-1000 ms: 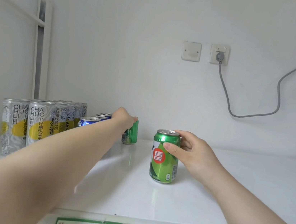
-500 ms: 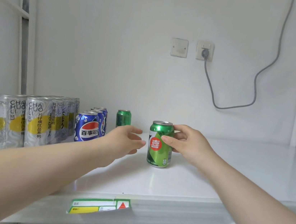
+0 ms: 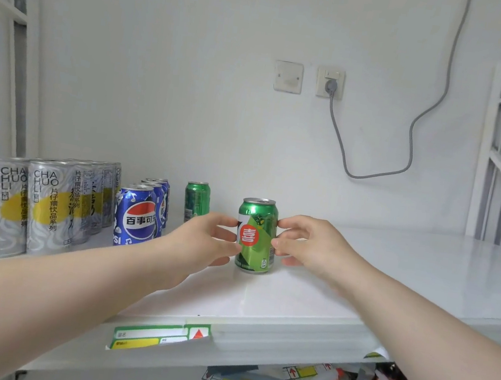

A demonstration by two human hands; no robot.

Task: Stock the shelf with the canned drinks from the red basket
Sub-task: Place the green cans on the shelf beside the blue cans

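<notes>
Green can (image 3: pixel 256 238) marked "喜" stands on the shelf (image 3: pixel 397 273), left hand (image 3: pixel 204 242) and right hand (image 3: pixel 310 245) clasping its sides; blue can (image 3: pixel 136 219) reads "百事可".

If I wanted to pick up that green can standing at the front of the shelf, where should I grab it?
Probably round its smooth curved wall at mid-height, coming from the front or right: the front green can stands upright on the shelf, with other cans only to its left.

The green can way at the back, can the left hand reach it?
Probably yes. The back green can stands behind the left hand, with no can between them. The blue cans stand aside. It must first release the front green can.
</notes>
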